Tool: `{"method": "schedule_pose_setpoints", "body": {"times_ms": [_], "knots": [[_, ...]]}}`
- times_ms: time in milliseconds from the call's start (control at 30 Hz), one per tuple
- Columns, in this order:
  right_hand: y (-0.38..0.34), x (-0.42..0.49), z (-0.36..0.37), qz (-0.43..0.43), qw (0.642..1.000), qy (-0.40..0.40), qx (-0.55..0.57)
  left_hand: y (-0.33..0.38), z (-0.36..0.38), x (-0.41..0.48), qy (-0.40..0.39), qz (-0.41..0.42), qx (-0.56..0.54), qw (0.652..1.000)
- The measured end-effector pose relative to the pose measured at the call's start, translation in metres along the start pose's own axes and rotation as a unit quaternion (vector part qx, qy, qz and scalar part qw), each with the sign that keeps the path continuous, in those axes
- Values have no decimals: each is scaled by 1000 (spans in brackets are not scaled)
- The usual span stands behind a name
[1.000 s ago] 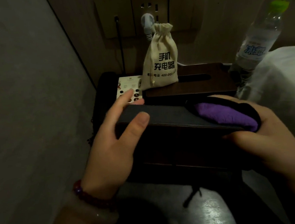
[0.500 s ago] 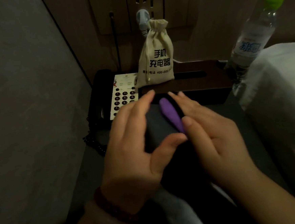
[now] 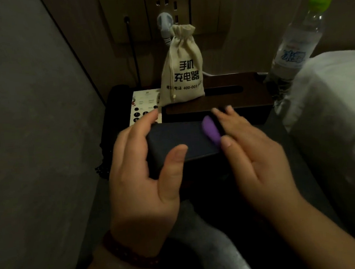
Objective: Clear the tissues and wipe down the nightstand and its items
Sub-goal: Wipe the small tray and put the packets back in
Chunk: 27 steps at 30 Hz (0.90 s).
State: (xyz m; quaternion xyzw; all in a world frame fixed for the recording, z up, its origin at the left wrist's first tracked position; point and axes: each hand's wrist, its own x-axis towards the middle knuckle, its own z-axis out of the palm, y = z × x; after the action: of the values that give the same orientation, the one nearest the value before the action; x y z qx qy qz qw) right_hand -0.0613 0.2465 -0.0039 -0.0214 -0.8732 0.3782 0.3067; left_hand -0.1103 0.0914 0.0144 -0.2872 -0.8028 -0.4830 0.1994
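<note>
Head camera, dim bedside: against the picture of half a second before, the left hand (image 3: 142, 179) is seen further to the left on the dark box (image 3: 179, 138), so that more of the box's flat top is laid bare. The purple cloth (image 3: 211, 129) is now shown as a shorter, broader strip. A second before, the box was held crosswise with the cloth spread over its right end.

The dark box is held just in front of the tissue box (image 3: 233, 100), over the nightstand (image 3: 292, 148). Room is tight on every side of the tissue box. The telephone keypad (image 3: 142, 107) lies just beside its left end and is partly covered by the left fingertips. A drawstring bag (image 3: 181, 70) is stood upright at that same end. A water bottle (image 3: 297, 46) is set close to its right end, with white bedding (image 3: 330, 111) crowding in near that side. Only a narrow band of bare nightstand top is left to the front right of the tissue box.

The dark box is gripped by the left hand, with the thumb laid on the top face and the fingers curled over the far left edge. A beaded bracelet (image 3: 126, 253) is worn at that wrist. The cloth is pressed flat on the box's right end under the right hand (image 3: 250, 156). Its fingers are held straight, blurred and pointed toward the tissue box, with the thumb tip against the cloth's near end.
</note>
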Motion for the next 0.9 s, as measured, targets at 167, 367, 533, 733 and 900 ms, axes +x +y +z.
{"method": "schedule_pose_setpoints", "body": {"times_ms": [167,367,533,733,900], "knots": [[-13,0,3,-131,983,-129,-3,-3,-1,2,-46,-15,12,999],[-7,-6,7,-116,990,-11,-85,5,-4,5,-40,-41,-48,997],[-14,-7,8,49,990,121,51,4,3,1,-65,-86,-193,975],[-29,1,1,201,920,93,323,-6,19,-8,-138,-146,-230,952],[-19,14,-26,174,914,108,349,-11,10,-2,-205,-84,-54,974]]}}
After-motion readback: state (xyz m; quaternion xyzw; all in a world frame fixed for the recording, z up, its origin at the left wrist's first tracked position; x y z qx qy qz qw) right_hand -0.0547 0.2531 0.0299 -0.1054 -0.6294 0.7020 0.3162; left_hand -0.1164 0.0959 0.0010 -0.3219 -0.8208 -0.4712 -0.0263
